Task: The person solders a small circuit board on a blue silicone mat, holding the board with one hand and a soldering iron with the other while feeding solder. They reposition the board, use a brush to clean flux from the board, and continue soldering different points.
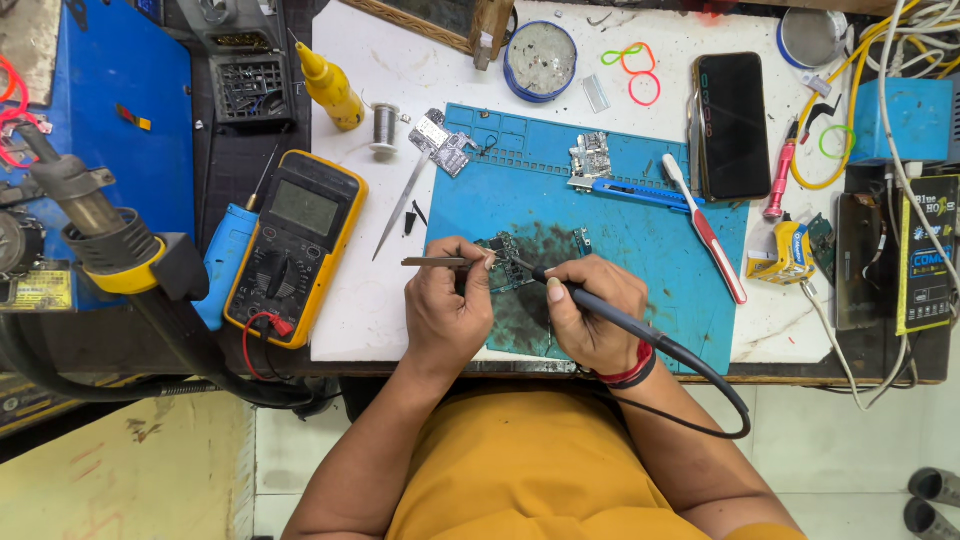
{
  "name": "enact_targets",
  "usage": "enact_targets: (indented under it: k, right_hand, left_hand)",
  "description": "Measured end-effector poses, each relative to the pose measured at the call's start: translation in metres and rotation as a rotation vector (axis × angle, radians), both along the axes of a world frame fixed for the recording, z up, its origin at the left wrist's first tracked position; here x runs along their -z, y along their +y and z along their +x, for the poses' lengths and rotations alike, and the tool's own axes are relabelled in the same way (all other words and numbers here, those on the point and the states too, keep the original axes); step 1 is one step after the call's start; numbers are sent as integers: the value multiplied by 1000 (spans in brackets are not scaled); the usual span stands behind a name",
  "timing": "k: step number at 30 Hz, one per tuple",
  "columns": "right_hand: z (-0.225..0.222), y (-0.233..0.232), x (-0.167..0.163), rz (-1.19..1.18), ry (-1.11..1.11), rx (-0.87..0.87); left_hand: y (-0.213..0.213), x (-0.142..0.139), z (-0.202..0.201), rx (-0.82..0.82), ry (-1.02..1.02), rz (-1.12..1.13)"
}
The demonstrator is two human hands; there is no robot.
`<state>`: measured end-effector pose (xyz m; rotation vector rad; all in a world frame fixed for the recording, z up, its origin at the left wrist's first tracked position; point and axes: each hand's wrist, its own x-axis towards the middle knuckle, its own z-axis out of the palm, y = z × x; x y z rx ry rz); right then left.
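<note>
Tweezers (435,262) are being pinched by the left hand (447,312) to steady the board (508,262); an iron (600,312), entering from four o'clock, is being gripped by the right hand (592,318).

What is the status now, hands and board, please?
Left hand grips tweezers at the board. Right hand holds soldering iron, tip on board. Board flat on blue mat. Nothing blocking.

Single head view, looking steeply down, close over workbench (380,330)
</note>
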<state>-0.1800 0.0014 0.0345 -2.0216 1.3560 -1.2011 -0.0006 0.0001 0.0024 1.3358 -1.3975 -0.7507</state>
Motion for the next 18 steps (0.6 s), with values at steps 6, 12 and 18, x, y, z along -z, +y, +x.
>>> enact_targets:
  k: [6,12,18]
  right_hand:
    - [0,1,1,3,14,-2]
    - [0,0,0,-3,14,-11]
    - [-1,1,0,-1,30,-21]
  left_hand:
    - [1,0,0,0,33,41]
    - [0,-1,0,7,28,10]
    - [1,-1,0,7,23,20]
